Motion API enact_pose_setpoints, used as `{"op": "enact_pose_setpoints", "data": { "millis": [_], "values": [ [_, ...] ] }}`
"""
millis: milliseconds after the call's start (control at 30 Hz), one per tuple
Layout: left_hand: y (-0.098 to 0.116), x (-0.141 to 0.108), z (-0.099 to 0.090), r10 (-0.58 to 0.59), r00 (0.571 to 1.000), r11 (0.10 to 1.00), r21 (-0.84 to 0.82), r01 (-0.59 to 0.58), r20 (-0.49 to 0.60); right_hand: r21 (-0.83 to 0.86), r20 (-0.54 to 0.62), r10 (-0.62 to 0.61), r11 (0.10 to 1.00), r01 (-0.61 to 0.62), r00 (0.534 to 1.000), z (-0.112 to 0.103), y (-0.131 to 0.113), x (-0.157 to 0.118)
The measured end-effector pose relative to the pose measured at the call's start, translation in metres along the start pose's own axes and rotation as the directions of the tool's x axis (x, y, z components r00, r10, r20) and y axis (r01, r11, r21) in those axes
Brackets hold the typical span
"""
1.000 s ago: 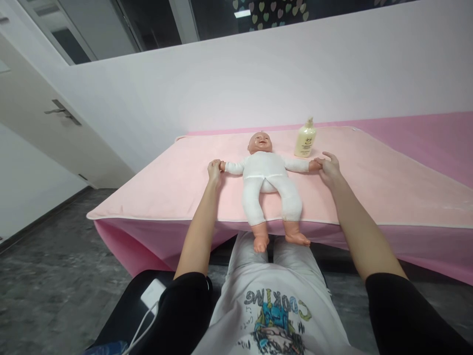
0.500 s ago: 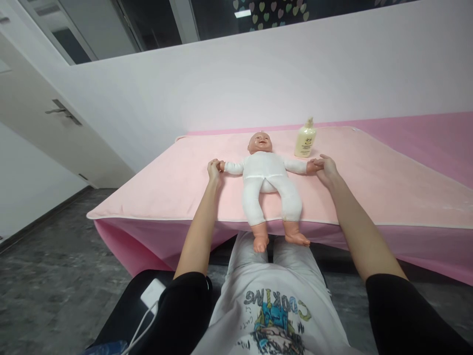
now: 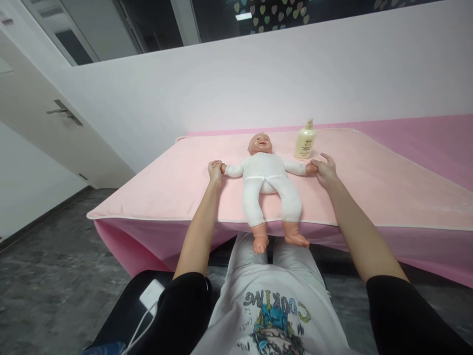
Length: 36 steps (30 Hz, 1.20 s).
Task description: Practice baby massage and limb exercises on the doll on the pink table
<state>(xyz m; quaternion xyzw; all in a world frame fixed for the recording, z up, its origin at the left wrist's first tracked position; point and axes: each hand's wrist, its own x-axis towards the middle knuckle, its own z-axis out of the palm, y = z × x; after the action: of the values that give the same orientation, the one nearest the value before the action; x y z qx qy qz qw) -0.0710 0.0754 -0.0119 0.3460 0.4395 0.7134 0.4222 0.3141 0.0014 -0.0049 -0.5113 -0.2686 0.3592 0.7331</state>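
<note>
A baby doll [image 3: 264, 167] in a white cloth body lies on its back on the pale pink blanket [image 3: 158, 180], arms spread to both sides and feet hanging over the front edge. My left hand [image 3: 215, 171] is closed round the doll's hand at the left. On the right, my right hand [image 3: 324, 170] holds the doll's other hand between thumb and fingers, partly covering it. Just behind that hand stands a pale yellow pump bottle [image 3: 305, 141], upright on the blanket.
A darker pink cover [image 3: 439, 143] shows under the blanket and hangs at the front. Behind rises a white wall [image 3: 295, 74] with a window above. A white device [image 3: 152, 294] with a cable lies at the lower left. A door [image 3: 55, 133] is far left.
The fingers of my right hand have shifted slightly and now close over the doll's hand. The doll and the bottle are where they were.
</note>
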Motion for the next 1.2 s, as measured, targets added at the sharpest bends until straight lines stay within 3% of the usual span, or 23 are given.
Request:
{"op": "enact_pose_setpoints", "data": {
  "millis": [167, 400, 567, 700, 967, 1200],
  "values": [
    [0.001, -0.002, 0.002, 0.054, 0.999, 0.998, 0.010, -0.054, -0.002, -0.023, -0.002, 0.000, 1.000, 0.000, 1.000, 0.001, 0.001, 0.000],
    [0.002, -0.001, 0.000, -0.061, 0.998, 0.998, 0.010, 0.061, 0.034, 0.090, 0.092, 0.101, 0.990, -0.109, 0.991, 0.001, -0.003, 0.007],
    [0.000, 0.001, -0.001, -0.055, 0.997, 0.996, 0.068, 0.052, 0.045, 0.098, 0.174, 0.070, 0.991, -0.088, 0.982, -0.002, -0.005, 0.004],
    [-0.002, 0.001, -0.001, -0.011, 0.999, 0.995, 0.097, 0.007, 0.038, 0.081, 0.137, 0.029, 0.996, -0.040, 0.990, -0.001, -0.004, 0.002],
    [0.003, -0.004, 0.002, 0.076, 0.997, 0.991, 0.113, -0.073, -0.022, 0.119, -0.056, -0.005, 0.993, 0.012, 0.998, 0.000, 0.004, 0.008],
    [0.003, 0.000, 0.001, -0.050, 0.998, 0.998, 0.043, 0.052, -0.042, 0.126, 0.044, 0.105, 0.986, -0.109, 0.994, -0.002, 0.001, 0.013]
  ]
}}
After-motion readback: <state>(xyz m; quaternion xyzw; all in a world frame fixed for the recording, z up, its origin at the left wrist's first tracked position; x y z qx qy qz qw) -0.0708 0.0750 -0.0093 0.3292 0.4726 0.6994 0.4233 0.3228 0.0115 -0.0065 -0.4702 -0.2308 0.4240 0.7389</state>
